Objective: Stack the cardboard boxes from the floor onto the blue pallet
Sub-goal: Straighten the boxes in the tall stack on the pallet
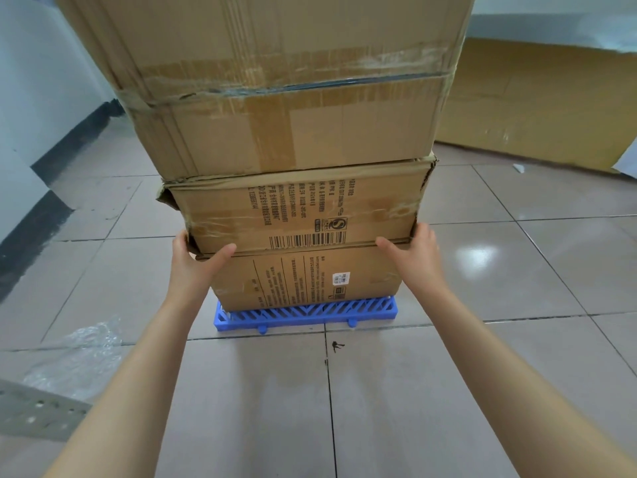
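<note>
From the head camera, three cardboard boxes stand one on another on the blue pallet (305, 313), which lies on the tiled floor (431, 391).

The left hand (193, 260) and the right hand (415, 253) press on the two lower near corners of the middle box (296, 212), thumbs on its front face, the other fingers wrapped around its sides. Both hands are closed on this box, one on each side.

Directly under the hands is the bottom box (306, 281), which is narrower. The seam between the two boxes runs from thumb to thumb. Above the hands, the top box (275, 88) is much wider and overhangs the middle box on both sides; its upper edge leaves the picture.

Outside each hand the floor is open. Further to the left of the left hand lies clear plastic film (79, 357) and a grey perforated metal strip (34, 412). Far beyond the right hand, a flat cardboard sheet (537, 101) leans at the wall.
</note>
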